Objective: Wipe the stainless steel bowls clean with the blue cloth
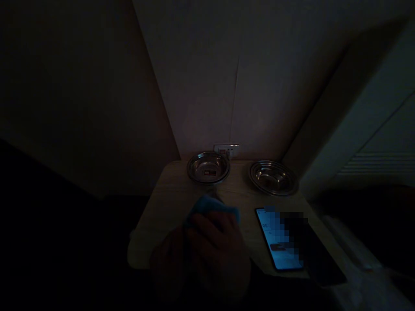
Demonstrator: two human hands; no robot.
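In the head view, my right hand is curled around a blue cloth at lower centre, my left hand beside it too dark to tell its grip, metal bowls above, lit phone lower right.

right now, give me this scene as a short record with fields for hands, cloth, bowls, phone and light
right hand: fingers curled over the blue cloth
left hand: close beside it, grip too dark to tell
metal bowls: one set near the wall socket, another to its right
phone: on the table, screen lit, right of the hands
light: very dim
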